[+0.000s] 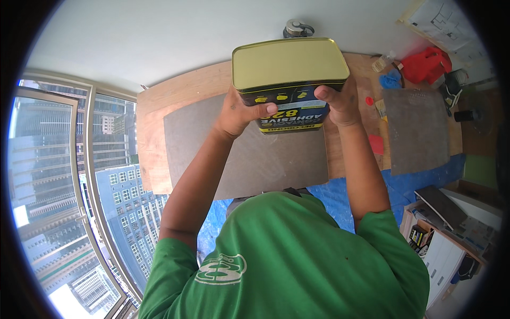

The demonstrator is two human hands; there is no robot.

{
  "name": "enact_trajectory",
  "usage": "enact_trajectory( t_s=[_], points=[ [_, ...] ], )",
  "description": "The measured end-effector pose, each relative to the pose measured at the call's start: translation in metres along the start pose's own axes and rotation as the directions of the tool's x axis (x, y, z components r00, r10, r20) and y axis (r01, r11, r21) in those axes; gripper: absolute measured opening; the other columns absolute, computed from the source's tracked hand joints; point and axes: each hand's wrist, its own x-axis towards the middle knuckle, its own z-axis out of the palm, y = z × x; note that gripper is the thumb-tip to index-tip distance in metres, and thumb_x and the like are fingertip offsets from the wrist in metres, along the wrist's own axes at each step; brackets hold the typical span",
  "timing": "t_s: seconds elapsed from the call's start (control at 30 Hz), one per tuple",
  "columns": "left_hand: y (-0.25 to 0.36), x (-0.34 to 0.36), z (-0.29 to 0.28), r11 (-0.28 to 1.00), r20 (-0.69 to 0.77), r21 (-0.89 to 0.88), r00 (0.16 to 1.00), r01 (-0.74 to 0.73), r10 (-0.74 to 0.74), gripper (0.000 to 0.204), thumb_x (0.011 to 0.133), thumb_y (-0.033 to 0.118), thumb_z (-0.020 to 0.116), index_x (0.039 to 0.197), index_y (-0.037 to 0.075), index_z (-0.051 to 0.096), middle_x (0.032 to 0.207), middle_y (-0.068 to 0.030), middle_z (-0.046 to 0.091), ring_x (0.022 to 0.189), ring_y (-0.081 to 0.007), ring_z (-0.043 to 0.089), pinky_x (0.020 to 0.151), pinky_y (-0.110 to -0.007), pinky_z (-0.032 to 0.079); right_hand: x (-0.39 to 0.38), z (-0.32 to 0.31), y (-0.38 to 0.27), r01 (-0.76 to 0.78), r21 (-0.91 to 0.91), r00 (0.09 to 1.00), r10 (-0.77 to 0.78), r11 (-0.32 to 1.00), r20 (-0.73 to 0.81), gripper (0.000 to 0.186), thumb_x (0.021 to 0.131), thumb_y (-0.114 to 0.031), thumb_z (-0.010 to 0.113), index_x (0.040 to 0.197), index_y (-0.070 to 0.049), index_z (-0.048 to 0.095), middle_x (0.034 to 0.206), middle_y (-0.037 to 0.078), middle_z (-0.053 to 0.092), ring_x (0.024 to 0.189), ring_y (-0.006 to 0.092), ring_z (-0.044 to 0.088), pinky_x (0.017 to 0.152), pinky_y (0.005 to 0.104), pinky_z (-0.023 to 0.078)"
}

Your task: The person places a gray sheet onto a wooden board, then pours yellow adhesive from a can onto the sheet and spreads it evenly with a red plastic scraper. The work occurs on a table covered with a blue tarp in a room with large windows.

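Observation:
My left hand (236, 114) and my right hand (342, 106) grip a rectangular metal tin (281, 106) from either side, thumbs across its dark blue, black and yellow printed face. Its plain pale gold end (289, 61) faces up, and the printing on the side appears upside down. The tin is held over a large grey-brown board (234, 165) lying on a plywood table (156, 122). The fingertips behind the tin are hidden.
A steel container (295, 28) sits behind the tin. Rightward lie a red bag (425, 66), blue cloth (390, 80), red piece (376, 143) and second board (417, 135). Blue sheeting (388, 186) covers the floor; a window (48, 175) is left, a cabinet (441, 255) lower right.

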Motion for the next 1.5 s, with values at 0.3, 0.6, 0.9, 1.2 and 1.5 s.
enact_trajectory(
  t_s=[0.3,0.6,0.9,1.2,1.5],
  points=[
    [-0.009,0.005,0.005,0.992,-0.026,-0.117,0.999,-0.048,0.045,0.090,0.064,0.015,0.093,0.141,0.004,0.049,0.126,-0.0106,0.065,0.119,-0.0237,0.062,0.106,-0.039,0.050,-0.003,-0.006,0.002,-0.004,0.066,1.000,0.006,0.998,-0.026,0.086,0.070,-0.043,0.100,0.135,-0.001,0.061,0.118,0.005,0.070,0.111,0.0162,0.064,0.098,0.0321,0.050],
    [-0.011,0.012,0.009,0.988,-0.009,-0.068,0.990,-0.139,0.139,0.099,0.061,0.015,0.096,0.144,0.001,0.044,0.129,-0.0114,0.063,0.123,-0.0257,0.060,0.111,-0.040,0.046,-0.010,-0.022,0.013,0.064,0.146,0.998,-0.062,0.987,-0.019,0.092,0.080,-0.069,0.082,0.137,0.000,0.060,0.125,0.007,0.069,0.115,0.0178,0.064,0.101,0.0355,0.051],
    [-0.004,0.004,0.010,0.981,-0.009,-0.119,0.988,-0.154,0.154,0.099,0.060,0.013,0.094,0.144,0.000,0.044,0.127,-0.0122,0.064,0.123,-0.0254,0.060,0.111,-0.040,0.047,-0.002,-0.016,-0.016,-0.210,0.309,0.953,0.265,0.928,-0.148,0.074,0.105,-0.071,0.042,0.137,-0.008,0.063,0.132,0.006,0.067,0.124,0.0199,0.062,0.106,0.0380,0.050],
    [0.014,-0.006,0.014,0.966,0.024,-0.101,0.970,-0.238,0.242,0.115,0.058,0.017,0.100,0.151,-0.003,0.036,0.136,-0.0151,0.060,0.130,-0.0270,0.056,0.114,-0.040,0.044,-0.009,-0.005,-0.018,0.023,0.397,0.979,0.059,0.918,-0.195,0.046,0.112,-0.045,0.046,0.131,-0.008,0.066,0.125,0.005,0.070,0.114,0.0183,0.067,0.098,0.0343,0.054],
    [0.046,-0.007,0.013,0.958,0.029,0.143,0.969,-0.247,0.246,0.104,0.098,0.085,0.011,0.160,0.005,0.035,0.138,-0.0161,0.061,0.133,-0.0241,0.055,0.111,-0.039,0.047,-0.010,-0.010,-0.051,0.167,0.314,0.986,-0.149,0.935,-0.081,0.038,0.107,-0.029,0.055,0.131,-0.001,0.064,0.124,0.009,0.071,0.111,0.0211,0.069,0.094,0.0359,0.057]
  ],
)
